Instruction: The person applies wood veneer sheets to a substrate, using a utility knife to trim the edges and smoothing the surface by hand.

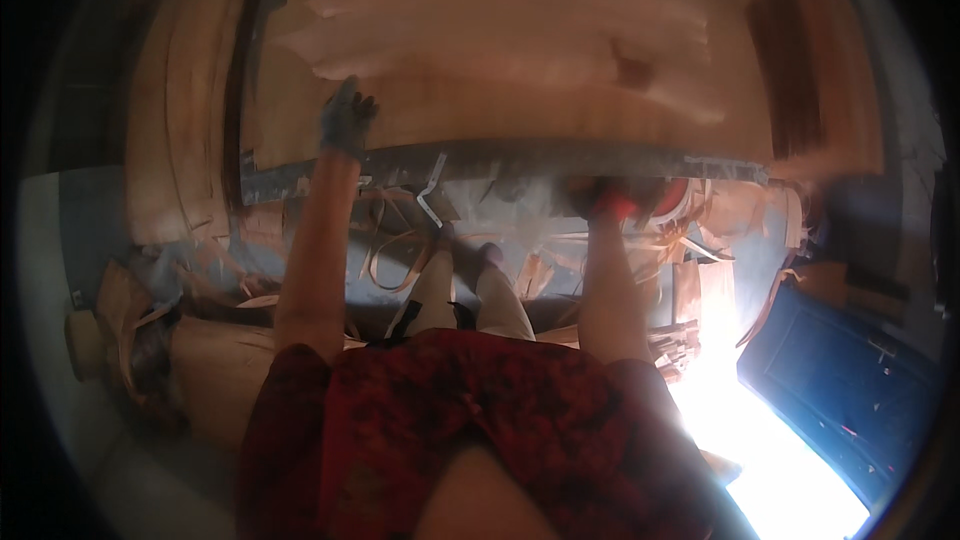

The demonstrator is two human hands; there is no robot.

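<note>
My left hand [347, 120], in a dark grey glove, reaches over the near part of a broad brown sheet [500, 105] that looks like wood veneer. Its fingers are apart, and nothing shows in them. Paler, ragged-edged thin sheets [520, 25] lie on top, just beyond it. My right hand [608, 202] is down at the grey metal front edge [500, 158] of the bench, beside a round red and white thing [670, 200]. Blur and red glare smear its fingers, so any hold is hidden.
Below the edge lie curled strips [390, 240] and scraps of thin wood. A bent metal bracket [432, 192] sticks down near my legs. More brown sheets [185, 90] stand at the left. A blue panel [840, 370] and glaring light are at the lower right.
</note>
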